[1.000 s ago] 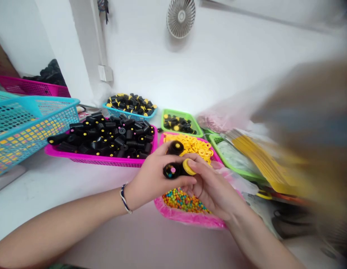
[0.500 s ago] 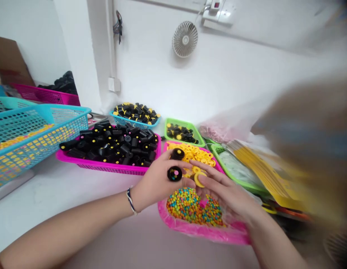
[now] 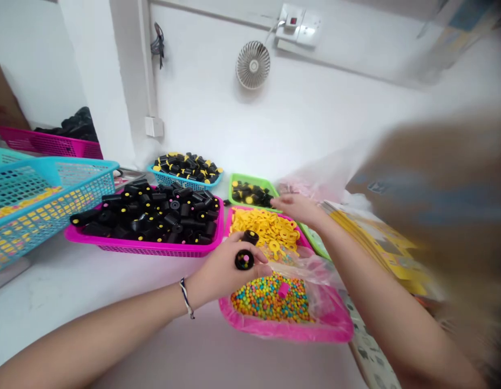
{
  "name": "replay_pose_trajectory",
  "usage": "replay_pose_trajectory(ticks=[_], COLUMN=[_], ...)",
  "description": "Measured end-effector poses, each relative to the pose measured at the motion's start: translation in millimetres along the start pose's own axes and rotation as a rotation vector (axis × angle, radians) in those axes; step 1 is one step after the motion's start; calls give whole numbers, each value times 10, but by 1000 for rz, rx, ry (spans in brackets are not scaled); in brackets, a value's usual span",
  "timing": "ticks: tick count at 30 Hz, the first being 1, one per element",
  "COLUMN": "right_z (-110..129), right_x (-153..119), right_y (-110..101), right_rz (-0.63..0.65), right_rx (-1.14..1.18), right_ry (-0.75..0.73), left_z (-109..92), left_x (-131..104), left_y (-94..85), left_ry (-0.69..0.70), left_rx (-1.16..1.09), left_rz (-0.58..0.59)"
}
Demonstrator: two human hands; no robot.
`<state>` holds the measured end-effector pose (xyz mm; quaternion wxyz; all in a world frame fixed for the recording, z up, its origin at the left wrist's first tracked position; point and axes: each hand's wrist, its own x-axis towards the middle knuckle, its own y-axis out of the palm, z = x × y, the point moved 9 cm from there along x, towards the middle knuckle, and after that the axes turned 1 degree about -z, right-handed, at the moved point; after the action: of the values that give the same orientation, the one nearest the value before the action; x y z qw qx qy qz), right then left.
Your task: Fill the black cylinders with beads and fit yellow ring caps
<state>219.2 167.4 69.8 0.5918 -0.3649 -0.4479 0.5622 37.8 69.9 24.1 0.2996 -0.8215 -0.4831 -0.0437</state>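
Observation:
Two black cylinders are held in my left hand, above the near edge of the yellow parts; one open end shows coloured beads and a pink bit. My right hand is at the right rim of the small green basket, its fingers together; anything between them is too small to tell. Black pieces with yellow caps lie in that basket. Below my left hand, a pink tray holds many coloured beads and a small pink scoop-like piece. Yellow ring-shaped parts lie behind the beads.
A magenta basket full of black cylinders stands left of centre, a blue basket of yellow-capped ones behind it. A large blue basket is at far left. Clear plastic, yellow packaging and a blurred brown carton are at right.
My right hand has moved away from my left hand, back to the green basket; the yellow-capped piece at its fingers no longer shows. My left hand keeps its cylinders. The view has shifted slightly.

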Motion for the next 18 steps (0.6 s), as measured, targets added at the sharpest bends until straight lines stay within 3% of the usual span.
replay_pose_trajectory(ticks=[4,7,9,13,18], right_z=[-129,-224,-256,-137,449], right_x=[-316,-448,-468,-527,-1053], right_y=[603,892,946,677,105], right_rz=[242,244,217,74,-299], right_rx=[-150,-204,-200,-126,10], right_ry=[48,70,61,-16,-249], left_z=[72,113,128,111,20], left_x=[53,70,64,39,24], left_y=[-55,-33,-9,4,-61], left_ry=[4,8,4,-12,3], left_rx=[-41,-36,-53,-63,-9], left_rz=[-60,-61,-59,-61,-81])
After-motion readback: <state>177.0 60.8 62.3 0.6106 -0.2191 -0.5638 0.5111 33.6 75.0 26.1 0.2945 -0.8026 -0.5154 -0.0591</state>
